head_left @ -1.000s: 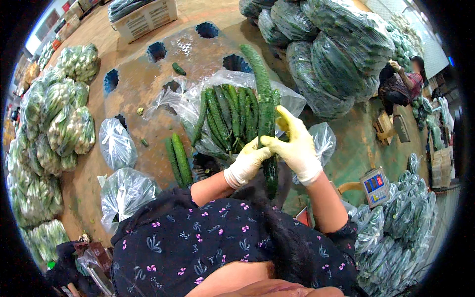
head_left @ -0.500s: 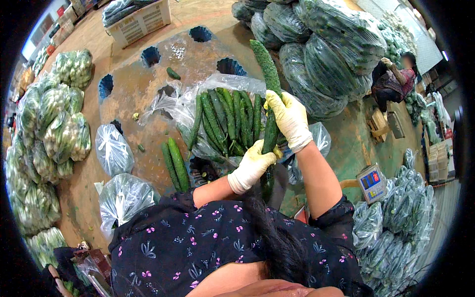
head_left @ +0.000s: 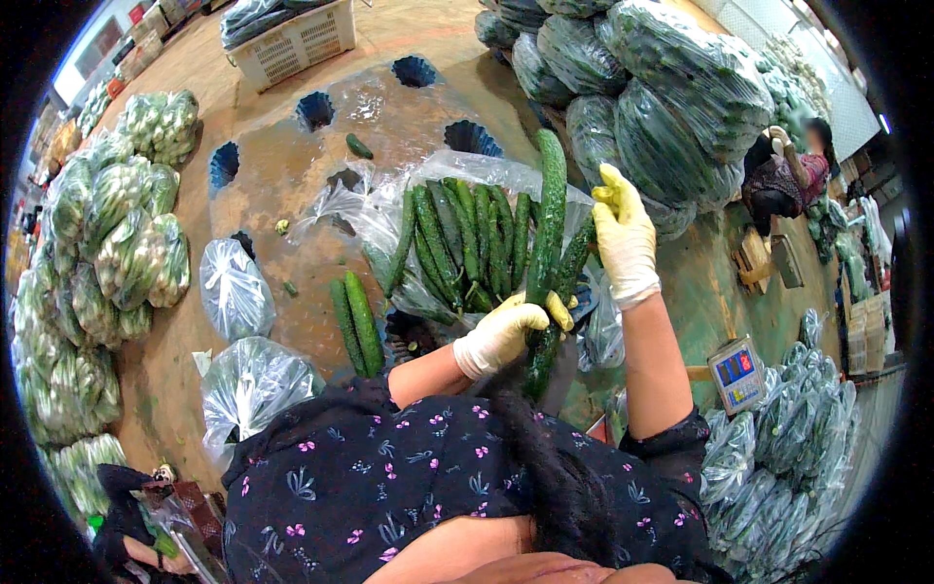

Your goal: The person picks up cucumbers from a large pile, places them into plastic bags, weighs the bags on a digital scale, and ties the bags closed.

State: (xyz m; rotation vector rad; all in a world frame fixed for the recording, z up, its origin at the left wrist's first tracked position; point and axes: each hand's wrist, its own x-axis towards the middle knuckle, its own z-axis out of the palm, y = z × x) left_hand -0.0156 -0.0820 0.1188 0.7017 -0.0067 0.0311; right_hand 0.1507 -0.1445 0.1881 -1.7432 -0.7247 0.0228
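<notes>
My left hand (head_left: 506, 333), in a pale glove, grips the lower ends of two long cucumbers (head_left: 548, 229) that stand nearly upright. My right hand (head_left: 625, 236), also gloved, is raised beside their upper part with fingers spread, touching the right one. Behind them a row of cucumbers (head_left: 465, 243) lies side by side on a clear plastic sheet (head_left: 389, 209) over the brown table. Two more cucumbers (head_left: 354, 321) lie by the table's near edge.
The brown table (head_left: 282, 175) has round holes (head_left: 314, 109) and clear bags hanging at its edge (head_left: 233, 287). Bagged greens pile up at left (head_left: 117, 243) and cucumber sacks at the back right (head_left: 662, 88). A scale (head_left: 736, 370) sits at right. Another person (head_left: 778, 180) crouches beyond.
Both hands have lifted the two cucumbers from lying over the pile to standing nearly upright. My right hand has slid up and opened beside them.
</notes>
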